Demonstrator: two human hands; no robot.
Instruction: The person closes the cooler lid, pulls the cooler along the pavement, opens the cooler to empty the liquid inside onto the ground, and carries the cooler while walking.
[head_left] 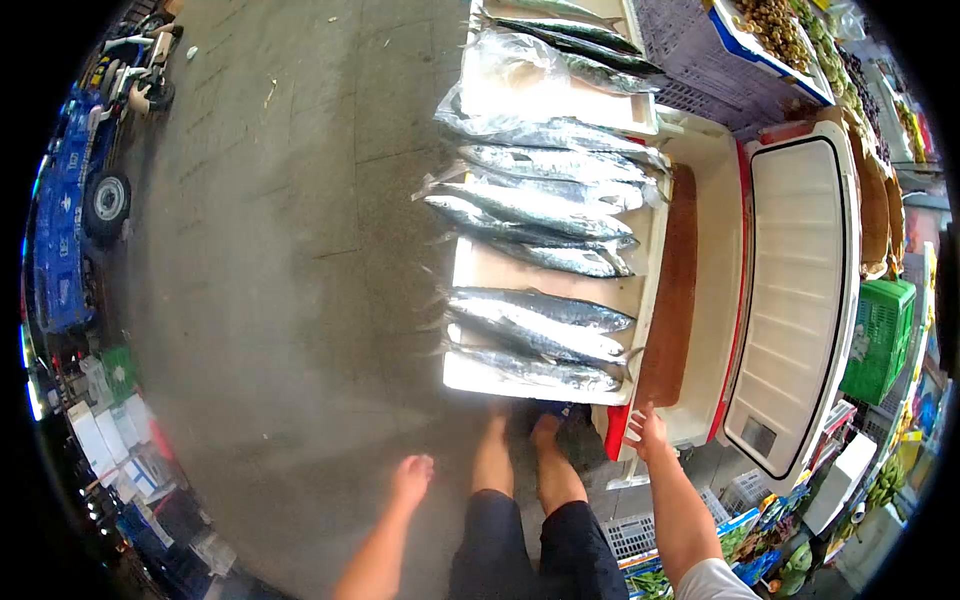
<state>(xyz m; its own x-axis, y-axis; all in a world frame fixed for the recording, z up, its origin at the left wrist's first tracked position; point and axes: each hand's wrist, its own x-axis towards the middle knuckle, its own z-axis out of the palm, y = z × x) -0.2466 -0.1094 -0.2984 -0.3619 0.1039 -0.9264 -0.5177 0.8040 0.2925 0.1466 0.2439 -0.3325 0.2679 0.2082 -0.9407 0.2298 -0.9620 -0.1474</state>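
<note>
My left hand (pixel 412 478) hangs over the floor with nothing visible in it, its fingers loosely curled in. My right hand (pixel 648 430) is at the near corner of a large white cooler box (pixel 685 420) with red trim, fingers apart and close to the rim; whether they touch it I cannot tell. The cooler's lid (pixel 795 290) stands open to the right, and brown liquid (pixel 668 340) shows inside. Across the cooler's left side, white trays (pixel 470 268) carry several silver-blue fish (pixel 540 325). Clear plastic bags (pixel 515 70) lie over the far fish.
Purple crates (pixel 690 60) and a box of brown fruit (pixel 775 30) stand beyond the cooler. A green crate (pixel 880 340) is on the right, and vegetable baskets (pixel 630 537) are near my right arm. A blue cart (pixel 65 210) stands left across the grey floor (pixel 280 260).
</note>
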